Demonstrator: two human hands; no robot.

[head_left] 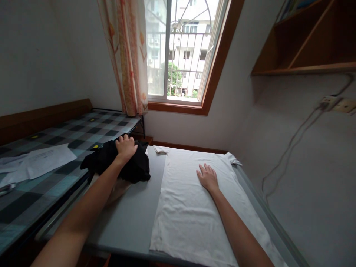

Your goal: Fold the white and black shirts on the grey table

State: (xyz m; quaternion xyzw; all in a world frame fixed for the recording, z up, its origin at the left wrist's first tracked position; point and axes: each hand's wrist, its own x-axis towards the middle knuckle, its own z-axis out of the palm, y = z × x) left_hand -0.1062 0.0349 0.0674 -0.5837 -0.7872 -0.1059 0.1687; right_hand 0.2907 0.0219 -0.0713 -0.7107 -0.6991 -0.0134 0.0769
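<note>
A white T-shirt (180,193) lies spread out on the grey tabletop (133,218), its sleeves at the far end and its hem near the front edge. My right hand (208,177) rests flat on the shirt's upper part, fingers stretched and apart. To the left is a crumpled heap of black clothing (139,165), reaching toward the bed's edge. My left hand (126,148) lies on top of that heap with its fingers apart and slightly bent. Some beige cloth (118,189) shows beneath the black heap, partly hidden by my left forearm.
Left of the table stands a bed with a checked mattress (69,129), holding papers (50,161). A curtain (129,55) hangs by the barred window (183,55). Wooden shelves (303,68) jut from the right wall above cables (289,148) and a socket (329,102).
</note>
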